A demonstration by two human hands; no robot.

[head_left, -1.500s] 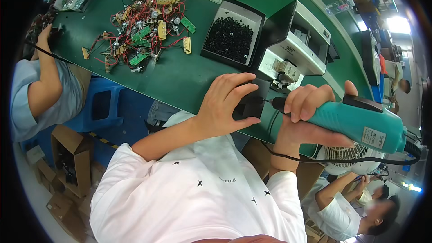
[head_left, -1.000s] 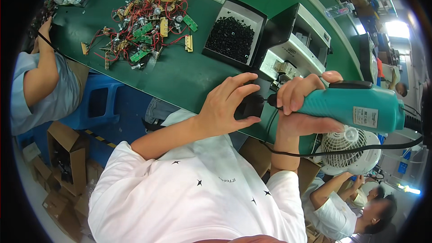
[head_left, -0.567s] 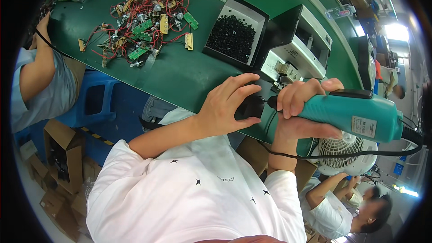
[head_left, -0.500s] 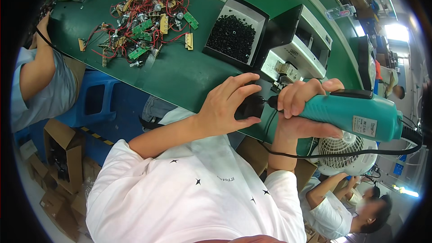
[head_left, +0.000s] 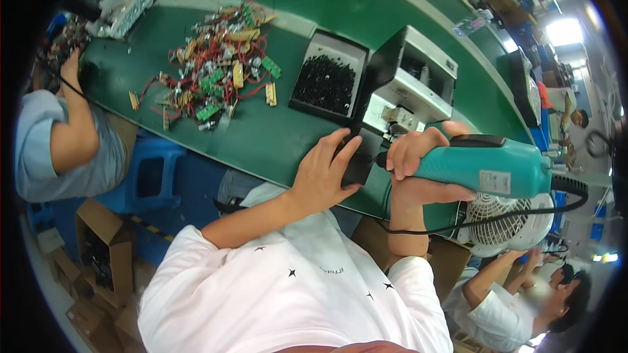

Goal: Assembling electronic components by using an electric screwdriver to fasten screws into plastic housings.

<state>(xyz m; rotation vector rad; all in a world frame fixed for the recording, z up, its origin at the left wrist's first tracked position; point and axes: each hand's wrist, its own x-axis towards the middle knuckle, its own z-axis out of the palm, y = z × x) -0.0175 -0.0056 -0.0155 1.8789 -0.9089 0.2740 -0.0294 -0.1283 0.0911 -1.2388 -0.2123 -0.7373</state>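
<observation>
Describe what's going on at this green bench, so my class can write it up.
One person's right hand grips a teal power screwdriver, aimed at a black part held in the left hand; whether tool and part touch is too small to tell. Beyond the hands are a box of small black pieces and a silver-and-black machine. A heap of wired circuit boards lies to the left, with another person farther left.

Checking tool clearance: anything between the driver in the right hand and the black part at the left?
Nothing visible. The teal driver in the right hand points straight at the black part, which the left hand grips; whether they touch is unclear.
</observation>
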